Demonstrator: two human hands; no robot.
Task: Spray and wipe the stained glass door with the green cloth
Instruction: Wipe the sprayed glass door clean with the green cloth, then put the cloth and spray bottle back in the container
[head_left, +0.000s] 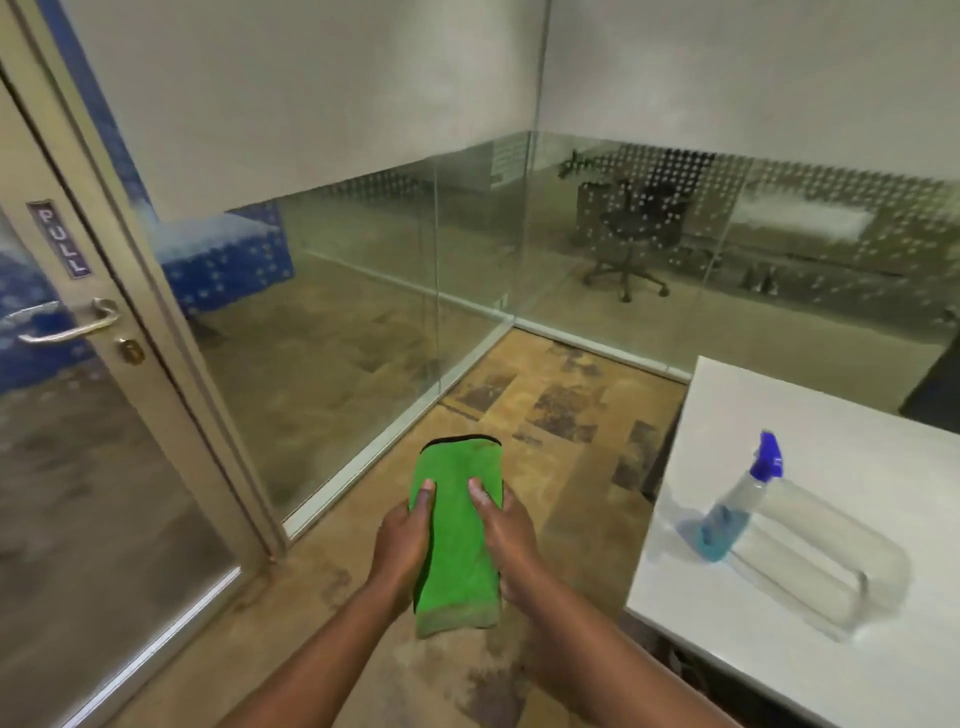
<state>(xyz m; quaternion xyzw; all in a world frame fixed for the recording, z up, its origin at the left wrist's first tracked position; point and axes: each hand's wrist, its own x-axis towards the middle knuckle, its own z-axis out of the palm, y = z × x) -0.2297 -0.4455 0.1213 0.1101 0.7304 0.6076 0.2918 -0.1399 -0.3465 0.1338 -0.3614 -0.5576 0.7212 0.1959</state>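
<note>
A folded green cloth (457, 540) is held flat in front of me, low in the middle of the view. My left hand (402, 545) grips its left edge with the thumb on top. My right hand (506, 535) grips its right edge the same way. The glass door (78, 467) stands at the left, with a metal handle (67, 322) and a "PULL" label (60, 239). Its lower pane looks smeared. A clear spray bottle (737, 499) with blue liquid and a blue trigger head stands on the white table (779, 649) at the right, apart from both hands.
Glass partition walls (363, 291) run from the door frame to the far corner. An office chair (634, 234) sits behind the far glass. Patterned carpet floor (561, 415) lies between the glass and the table's left edge.
</note>
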